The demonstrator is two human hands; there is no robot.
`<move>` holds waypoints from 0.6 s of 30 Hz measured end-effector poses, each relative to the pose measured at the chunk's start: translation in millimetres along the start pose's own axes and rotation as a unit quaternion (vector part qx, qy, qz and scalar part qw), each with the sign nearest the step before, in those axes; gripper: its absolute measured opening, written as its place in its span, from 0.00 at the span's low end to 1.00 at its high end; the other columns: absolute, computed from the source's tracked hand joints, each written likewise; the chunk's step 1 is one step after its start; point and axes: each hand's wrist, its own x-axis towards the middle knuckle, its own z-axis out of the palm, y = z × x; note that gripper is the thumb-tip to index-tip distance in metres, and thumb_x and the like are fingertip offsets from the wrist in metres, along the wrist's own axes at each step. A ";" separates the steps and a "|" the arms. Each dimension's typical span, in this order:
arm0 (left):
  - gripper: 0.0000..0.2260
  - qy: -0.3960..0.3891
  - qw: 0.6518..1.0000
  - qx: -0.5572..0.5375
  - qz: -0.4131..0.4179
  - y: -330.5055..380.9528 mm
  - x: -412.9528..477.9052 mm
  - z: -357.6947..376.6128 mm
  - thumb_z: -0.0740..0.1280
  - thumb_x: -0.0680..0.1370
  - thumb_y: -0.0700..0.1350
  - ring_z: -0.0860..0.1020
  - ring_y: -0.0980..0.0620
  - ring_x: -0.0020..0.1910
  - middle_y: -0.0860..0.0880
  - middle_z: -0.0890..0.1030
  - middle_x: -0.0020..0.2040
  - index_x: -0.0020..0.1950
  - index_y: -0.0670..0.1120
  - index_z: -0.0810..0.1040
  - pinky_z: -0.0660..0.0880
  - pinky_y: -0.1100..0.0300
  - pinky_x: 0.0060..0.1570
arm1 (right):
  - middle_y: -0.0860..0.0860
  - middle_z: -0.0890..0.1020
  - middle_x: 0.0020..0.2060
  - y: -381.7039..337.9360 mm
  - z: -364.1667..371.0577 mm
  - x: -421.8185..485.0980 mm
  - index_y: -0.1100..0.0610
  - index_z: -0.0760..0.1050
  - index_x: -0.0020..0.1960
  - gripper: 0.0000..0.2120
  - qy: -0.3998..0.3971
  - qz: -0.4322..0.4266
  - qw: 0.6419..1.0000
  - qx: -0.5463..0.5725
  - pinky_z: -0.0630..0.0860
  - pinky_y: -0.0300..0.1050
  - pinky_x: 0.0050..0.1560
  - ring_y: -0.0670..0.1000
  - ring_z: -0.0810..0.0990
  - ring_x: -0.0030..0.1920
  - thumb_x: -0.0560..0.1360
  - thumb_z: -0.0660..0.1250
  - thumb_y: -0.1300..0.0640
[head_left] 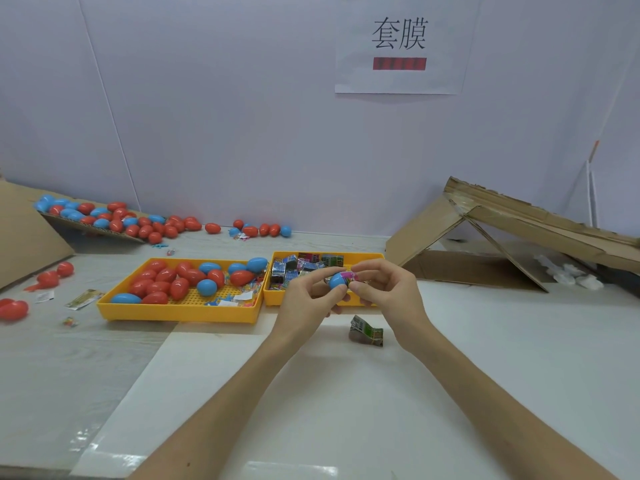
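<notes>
Blue egg (337,281) between both hands, left hand (304,299) gripping it, right hand (388,292) pinching its sleeve (349,275)

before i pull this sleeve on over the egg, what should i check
1. Left hand grips the blue egg firmly: ok.
2. Right hand pinches the film sleeve at the egg's end: ok.
3. Sleeve sits square on the egg: cannot tell, fingers hide it.
4. Loose sleeve on the table lies apart from both hands: ok.
5. Sleeve tray holds more sleeves: ok.
</notes>
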 end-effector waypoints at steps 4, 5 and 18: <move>0.13 0.002 1.000 0.005 -0.005 1.2 -0.6 0.4 0.70 0.80 0.42 0.83 0.58 0.35 0.54 0.87 0.40 0.54 0.61 0.79 0.77 0.66 0.34 | 0.50 0.86 0.39 -1.0 -1.7 -1.6 0.59 0.82 0.51 0.08 -0.014 0.004 1.000 0.025 0.77 0.34 0.34 0.45 0.84 0.36 0.74 0.73 0.69; 0.13 0.001 1.000 0.005 -0.011 1.2 -0.4 0.2 0.70 0.80 0.42 0.83 0.57 0.35 0.53 0.87 0.40 0.54 0.62 0.79 0.78 0.65 0.34 | 0.50 0.86 0.38 -1.2 -1.8 -1.8 0.59 0.82 0.50 0.08 -0.018 0.004 0.999 0.027 0.77 0.34 0.34 0.45 0.84 0.36 0.74 0.73 0.69; 0.10 -0.017 0.999 0.005 -0.040 0.3 1.2 -2.7 0.71 0.79 0.46 0.82 0.56 0.34 0.52 0.87 0.40 0.56 0.61 0.79 0.78 0.63 0.36 | 0.54 0.86 0.42 -2.1 -2.7 -2.7 0.50 0.83 0.46 0.12 -0.008 -0.026 0.999 -0.042 0.84 0.58 0.42 0.59 0.85 0.45 0.74 0.74 0.66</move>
